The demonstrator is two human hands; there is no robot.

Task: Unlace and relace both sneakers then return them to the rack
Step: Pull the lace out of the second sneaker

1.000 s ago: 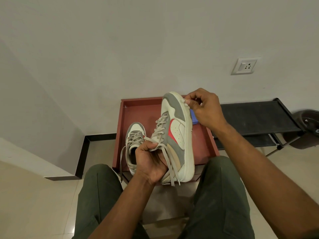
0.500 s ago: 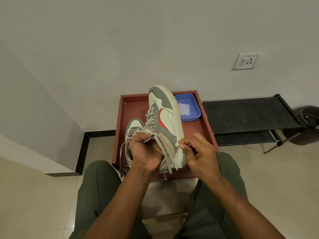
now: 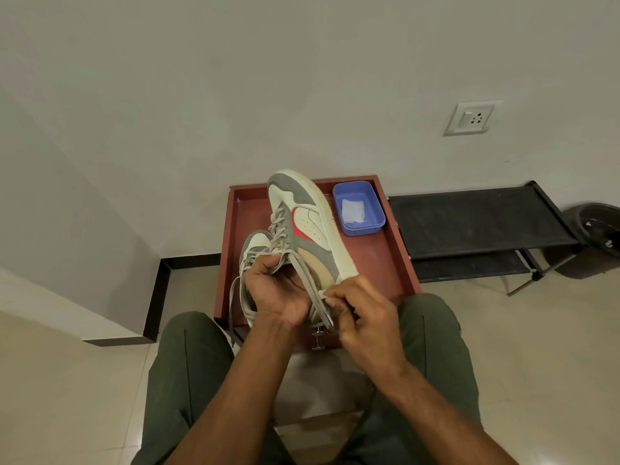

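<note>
I hold a white, grey and red sneaker (image 3: 307,223) tilted up on its side, toe pointing away, over a red-brown tray (image 3: 385,260). My left hand (image 3: 278,290) grips its collar and tongue area. My right hand (image 3: 362,317) pinches the loose grey lace ends (image 3: 318,300) near the heel. The second sneaker (image 3: 251,253) rests on the tray behind my left hand, partly hidden, with a lace hanging over the tray's front edge.
A blue plastic tub (image 3: 359,209) with a clear packet sits at the tray's far right. A black two-tier shoe rack (image 3: 476,223) stands to the right against the wall, with a dark bin (image 3: 597,229) beyond it. My knees flank the tray.
My right hand left the sneaker's toe, came down to the heel and took hold of the lace ends. The sneaker tilted leftward, uncovering the blue tub.
</note>
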